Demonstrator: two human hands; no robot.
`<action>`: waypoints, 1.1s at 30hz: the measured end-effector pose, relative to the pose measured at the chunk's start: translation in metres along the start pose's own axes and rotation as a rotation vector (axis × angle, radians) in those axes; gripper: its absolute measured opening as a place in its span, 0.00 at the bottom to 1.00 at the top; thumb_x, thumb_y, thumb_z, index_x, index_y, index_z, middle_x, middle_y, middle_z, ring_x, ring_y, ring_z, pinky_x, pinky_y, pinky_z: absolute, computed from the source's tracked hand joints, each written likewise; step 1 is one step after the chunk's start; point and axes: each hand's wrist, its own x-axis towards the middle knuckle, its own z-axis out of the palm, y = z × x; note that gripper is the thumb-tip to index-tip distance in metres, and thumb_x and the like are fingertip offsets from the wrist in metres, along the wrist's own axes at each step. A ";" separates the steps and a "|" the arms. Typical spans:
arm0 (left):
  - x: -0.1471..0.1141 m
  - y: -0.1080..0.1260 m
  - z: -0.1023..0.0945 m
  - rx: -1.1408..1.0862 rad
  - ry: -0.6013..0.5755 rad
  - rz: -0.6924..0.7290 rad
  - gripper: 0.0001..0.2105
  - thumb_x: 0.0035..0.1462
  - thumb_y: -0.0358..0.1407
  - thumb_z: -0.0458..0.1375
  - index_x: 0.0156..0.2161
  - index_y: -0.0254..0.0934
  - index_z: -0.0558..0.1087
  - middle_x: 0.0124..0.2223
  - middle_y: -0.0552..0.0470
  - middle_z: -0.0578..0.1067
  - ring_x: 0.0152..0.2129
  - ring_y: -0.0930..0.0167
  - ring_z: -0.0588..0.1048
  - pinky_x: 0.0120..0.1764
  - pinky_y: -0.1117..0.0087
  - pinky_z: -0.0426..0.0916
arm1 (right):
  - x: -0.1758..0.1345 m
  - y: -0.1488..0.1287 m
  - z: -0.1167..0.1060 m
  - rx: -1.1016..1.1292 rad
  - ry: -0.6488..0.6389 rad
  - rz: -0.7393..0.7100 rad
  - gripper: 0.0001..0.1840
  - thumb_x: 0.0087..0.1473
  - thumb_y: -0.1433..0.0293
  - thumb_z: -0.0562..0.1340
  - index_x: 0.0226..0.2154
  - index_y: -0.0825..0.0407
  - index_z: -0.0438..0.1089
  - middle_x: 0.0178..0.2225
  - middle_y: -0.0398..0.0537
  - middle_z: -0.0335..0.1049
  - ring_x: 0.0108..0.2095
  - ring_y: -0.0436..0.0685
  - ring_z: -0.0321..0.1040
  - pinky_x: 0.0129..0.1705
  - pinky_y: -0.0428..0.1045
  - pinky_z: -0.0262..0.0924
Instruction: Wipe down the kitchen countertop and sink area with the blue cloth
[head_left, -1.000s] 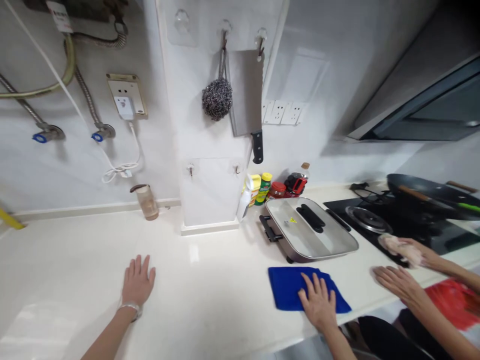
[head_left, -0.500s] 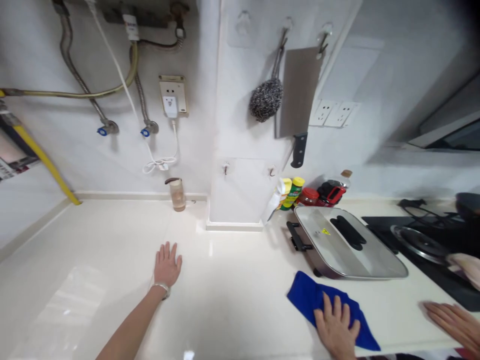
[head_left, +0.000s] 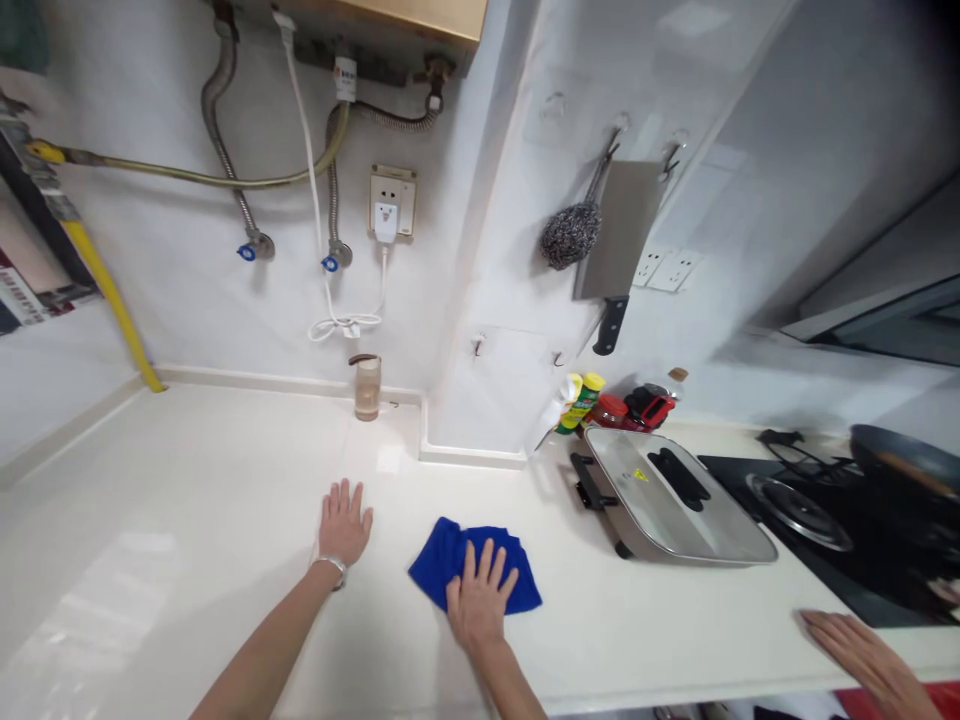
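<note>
My left hand (head_left: 345, 525) lies flat on the white countertop (head_left: 247, 480) with its fingers spread, nothing under or in it that shows. A bracelet circles that wrist. To its right, my right hand (head_left: 482, 600) rests palm down on a folded blue cloth (head_left: 439, 565), fingers stretched out and pressing it against the counter. The cloth spreads out to both sides of the fingers, and part of it is hidden under the palm. Beyond my left hand, near the wall, stands a clear cup (head_left: 367, 390) with a dark strip on its rim.
An electric pan (head_left: 705, 525) with a glass lid stands right of the cloth, with bottles and jars (head_left: 607, 410) behind it. A cleaver (head_left: 622, 230) and a steel scrubber (head_left: 571, 235) hang above. Another person's hand (head_left: 862, 650) rests by the stove (head_left: 847, 570).
My right hand has slid the blue cloth left across the counter, from in front of the pan to near my left hand. The left hand stays flat; the view has shifted slightly.
</note>
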 end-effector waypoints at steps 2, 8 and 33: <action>0.001 -0.007 -0.003 -0.005 -0.028 0.043 0.28 0.63 0.43 0.48 0.64 0.29 0.64 0.68 0.31 0.58 0.66 0.48 0.56 0.64 0.43 0.55 | -0.012 -0.007 0.003 0.075 0.004 -0.097 0.36 0.60 0.56 0.53 0.67 0.51 0.52 0.71 0.64 0.39 0.69 0.79 0.35 0.65 0.78 0.32; 0.020 -0.057 -0.018 -0.055 -0.134 0.130 0.25 0.63 0.44 0.48 0.62 0.41 0.68 0.67 0.41 0.64 0.65 0.56 0.61 0.65 0.50 0.56 | -0.043 0.037 0.007 0.052 0.012 -0.181 0.35 0.62 0.56 0.51 0.69 0.44 0.46 0.72 0.56 0.36 0.71 0.73 0.33 0.67 0.74 0.34; 0.019 -0.091 -0.038 0.097 -0.012 -0.143 0.29 0.64 0.44 0.45 0.65 0.32 0.63 0.69 0.40 0.60 0.68 0.45 0.50 0.64 0.42 0.52 | 0.164 0.055 0.033 -0.222 -0.064 0.205 0.34 0.62 0.63 0.45 0.68 0.59 0.49 0.67 0.75 0.46 0.67 0.81 0.44 0.57 0.82 0.43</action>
